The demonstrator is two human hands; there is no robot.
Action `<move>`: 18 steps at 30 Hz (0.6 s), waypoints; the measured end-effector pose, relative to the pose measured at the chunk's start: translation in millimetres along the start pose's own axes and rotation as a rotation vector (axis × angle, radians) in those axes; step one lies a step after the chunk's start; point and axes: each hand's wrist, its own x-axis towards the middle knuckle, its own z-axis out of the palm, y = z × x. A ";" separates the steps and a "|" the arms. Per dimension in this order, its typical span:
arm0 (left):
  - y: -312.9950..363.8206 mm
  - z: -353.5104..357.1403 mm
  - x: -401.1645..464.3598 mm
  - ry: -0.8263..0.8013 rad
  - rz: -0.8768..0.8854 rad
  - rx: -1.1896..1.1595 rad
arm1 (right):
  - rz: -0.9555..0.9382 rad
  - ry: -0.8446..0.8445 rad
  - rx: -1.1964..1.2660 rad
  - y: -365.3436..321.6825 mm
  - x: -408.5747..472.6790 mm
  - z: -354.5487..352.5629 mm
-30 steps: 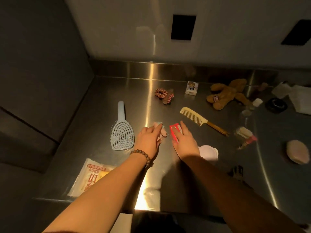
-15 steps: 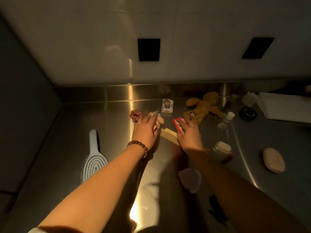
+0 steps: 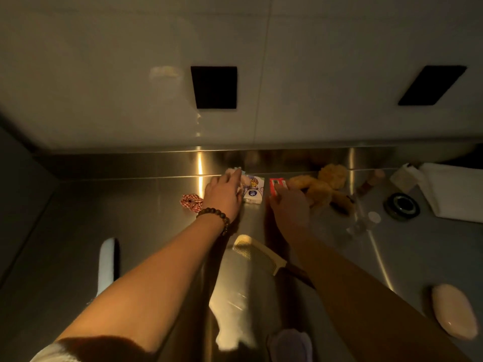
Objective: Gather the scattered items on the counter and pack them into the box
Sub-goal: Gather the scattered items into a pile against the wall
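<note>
1. The left hand [image 3: 222, 195] reaches to the back of the steel table [image 3: 130, 231]; its fingers [image 3: 236, 176] curl round a small pink item [image 3: 244, 180], held just above a white packet [image 3: 253, 193].
2. The packet lies flat directly under and right of the left fingertips, near the back wall.
3. A red checked scrunchie [image 3: 190, 202] lies just left of the left hand, beside the wrist with its bead bracelet [image 3: 214, 215].
4. The right hand [image 3: 288, 205] pinches a red card [image 3: 277, 185], which stands up from its fingertips; how the other fingers lie cannot be told.
5. A plush toy [image 3: 324, 186] lies just right of the right fingers, touching or nearly touching the hand.
6. A comb [image 3: 257, 253] lies between the two forearms, nearer the person than both hands.
7. A white box [image 3: 454, 192] sits far right of the right fingers, with a dark round lid [image 3: 401, 206] beside it.
8. A pink soap [image 3: 454, 310] lies well right of the right forearm; a brush handle [image 3: 107, 262] shows left of the left forearm.
</note>
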 end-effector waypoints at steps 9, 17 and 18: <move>-12.4 13.0 9.7 -0.052 0.007 0.114 | -0.093 -0.131 -0.002 7.2 13.6 21.5; -34.0 11.6 -59.6 0.150 -0.140 0.155 | -0.347 -0.120 -0.280 -2.6 -8.0 31.2; -36.4 15.7 -65.8 0.109 -0.170 0.140 | -0.358 -0.129 -0.309 -4.1 -10.4 35.0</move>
